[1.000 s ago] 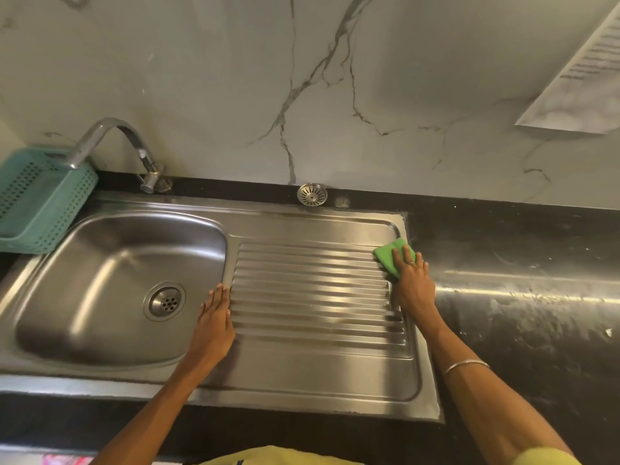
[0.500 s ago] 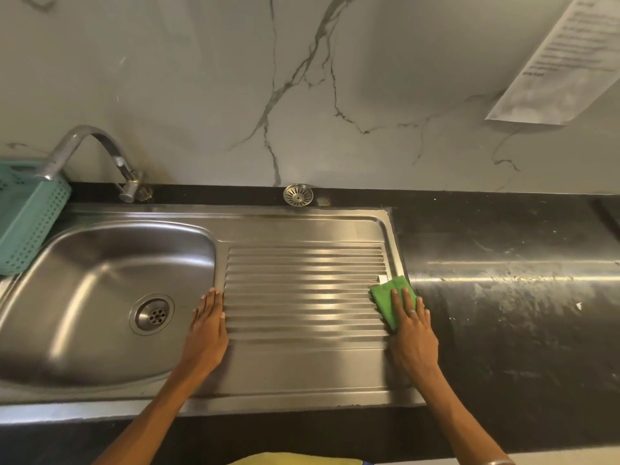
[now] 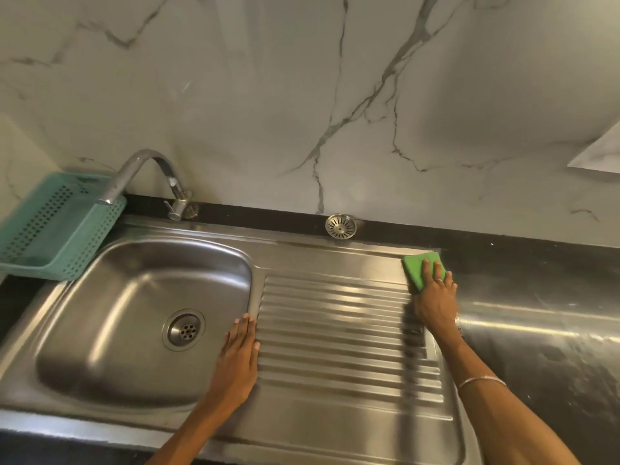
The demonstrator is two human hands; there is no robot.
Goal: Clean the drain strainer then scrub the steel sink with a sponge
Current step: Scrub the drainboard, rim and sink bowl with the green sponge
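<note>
Scrubbing the draining board, sponge at its far right corner.

Nearest, the left hand [image 3: 236,360] lies flat with straight fingers on the ridge between bowl and ribbed board, bracing. At about two o'clock from it, the right hand [image 3: 436,302] presses the green sponge [image 3: 417,266] under straight fingers against the steel sink [image 3: 335,417] beside the dark bench [image 3: 536,297]. The scrubbing step looks under way; the next move likely calls for strokes back across the ribs, then into the bowl [image 3: 110,317], which holds nothing but its drain [image 3: 184,329]. At twelve o'clock, the strainer [image 3: 340,226] sits out on the back ledge. At ten o'clock, the teal basket [image 3: 57,229] shows nothing inside, under the tap [image 3: 147,176].
</note>
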